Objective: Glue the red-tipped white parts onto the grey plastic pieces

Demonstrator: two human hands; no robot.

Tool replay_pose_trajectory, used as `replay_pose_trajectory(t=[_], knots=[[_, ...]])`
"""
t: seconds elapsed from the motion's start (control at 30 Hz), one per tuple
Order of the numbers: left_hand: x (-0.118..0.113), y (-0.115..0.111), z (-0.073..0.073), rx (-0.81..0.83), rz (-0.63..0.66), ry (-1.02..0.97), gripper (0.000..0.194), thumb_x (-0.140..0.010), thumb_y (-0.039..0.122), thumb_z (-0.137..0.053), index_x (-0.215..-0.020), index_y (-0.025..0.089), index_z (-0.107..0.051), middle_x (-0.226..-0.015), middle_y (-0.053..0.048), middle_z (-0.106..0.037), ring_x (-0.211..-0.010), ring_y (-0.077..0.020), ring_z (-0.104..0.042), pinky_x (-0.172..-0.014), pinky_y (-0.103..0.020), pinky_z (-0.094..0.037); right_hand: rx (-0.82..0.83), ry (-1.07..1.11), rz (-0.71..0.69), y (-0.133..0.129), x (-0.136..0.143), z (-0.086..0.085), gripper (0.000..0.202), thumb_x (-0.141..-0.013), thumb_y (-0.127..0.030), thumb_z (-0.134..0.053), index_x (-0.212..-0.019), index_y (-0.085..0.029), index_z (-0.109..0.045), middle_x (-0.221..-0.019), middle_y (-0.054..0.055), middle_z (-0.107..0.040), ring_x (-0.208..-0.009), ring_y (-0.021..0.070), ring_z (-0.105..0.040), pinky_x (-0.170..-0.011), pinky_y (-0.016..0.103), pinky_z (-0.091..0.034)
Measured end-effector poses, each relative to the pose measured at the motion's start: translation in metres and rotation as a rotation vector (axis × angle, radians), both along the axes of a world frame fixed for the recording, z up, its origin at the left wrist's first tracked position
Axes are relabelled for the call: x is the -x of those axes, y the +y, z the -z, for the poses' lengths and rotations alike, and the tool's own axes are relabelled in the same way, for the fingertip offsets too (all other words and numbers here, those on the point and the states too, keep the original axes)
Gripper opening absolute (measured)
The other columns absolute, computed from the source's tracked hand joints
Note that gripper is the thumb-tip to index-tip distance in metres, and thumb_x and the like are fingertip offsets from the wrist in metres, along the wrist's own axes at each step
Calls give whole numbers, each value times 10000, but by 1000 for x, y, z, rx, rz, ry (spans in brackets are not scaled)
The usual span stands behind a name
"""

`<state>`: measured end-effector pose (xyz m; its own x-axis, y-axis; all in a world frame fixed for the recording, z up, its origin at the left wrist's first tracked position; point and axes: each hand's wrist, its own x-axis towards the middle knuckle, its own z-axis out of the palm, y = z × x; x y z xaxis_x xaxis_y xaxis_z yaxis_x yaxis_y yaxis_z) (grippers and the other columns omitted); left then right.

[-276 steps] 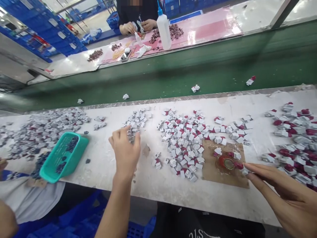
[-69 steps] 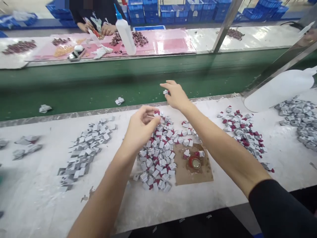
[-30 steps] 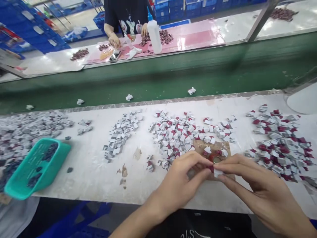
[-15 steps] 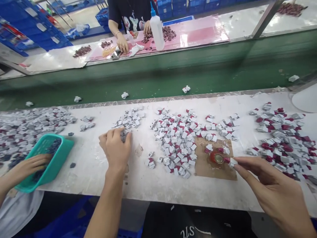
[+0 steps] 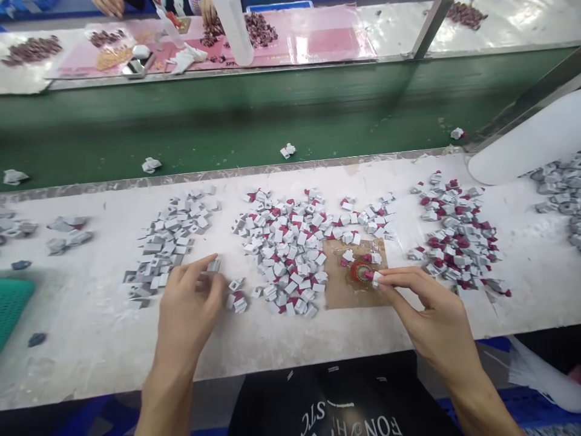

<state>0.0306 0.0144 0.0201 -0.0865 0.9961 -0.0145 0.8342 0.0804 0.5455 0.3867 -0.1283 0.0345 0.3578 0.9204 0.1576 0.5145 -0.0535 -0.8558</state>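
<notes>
Between the thumb and forefinger of my right hand (image 5: 436, 324) is a small white-and-dark-red plastic piece (image 5: 374, 278). Its red end touches or hangs just over a round red cap (image 5: 360, 270) with a pale, wet-looking middle. The cap sits on a brown cardboard square (image 5: 347, 297); two similar pieces lie by its far edge. My left hand (image 5: 184, 318), slightly blurred, pinches a small grey plastic piece (image 5: 214, 264) just above the white table. Beside that hand is a pile of grey pieces (image 5: 175, 227).
A large heap of white-and-red pieces (image 5: 290, 248) lies in the middle, another heap (image 5: 458, 230) at the right. A green belt (image 5: 227, 121) carries scattered pieces behind the table. A teal basket (image 5: 16, 303) stands at the left edge. Across the belt, a person's hands are partly visible.
My left hand has come off the grey pile, moving right and nearer with a grey piece. My right hand keeps its piece at the cap. The view has shifted right.
</notes>
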Motion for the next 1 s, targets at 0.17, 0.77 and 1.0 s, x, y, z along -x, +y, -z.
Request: replay_pose_trajectory(t=[0.17, 0.77, 1.0], knots=[[-1, 2, -9, 65, -101, -21, 196, -1006, 500, -721, -1121, 384, -829, -1249, 4, -813, -1016, -350, -806, -907, -530, -685, -10, -27, -33, 2, -1, -2, 126, -1099, -236, -794, -1041, -328, -858, -1060, 32, -905, -995, 283, -891, -878, 420, -725], [-129, -19, -62, 371, 436, -878, 124, -1035, 369, -877, -1158, 354, -872, -1131, -41, -891, -964, -257, -862, -885, -441, -779, -78, 523, 6, 21, 9, -19, 223, -1076, -278, -881, -1224, -424, -960, -1204, 44, -879, -1145, 265, -857, -946, 377, -767], [-161, -16, -54, 486, 542, -1049, 95, -1076, 263, -830, -1155, 306, -860, -1246, -54, -890, -1130, -255, -885, -1056, -436, -770, -109, 466, 18, 24, 10, -28, 243, -1071, -237, -854, -1198, -405, -974, -1141, 58, -870, -1082, 260, -839, -858, 361, -757]])
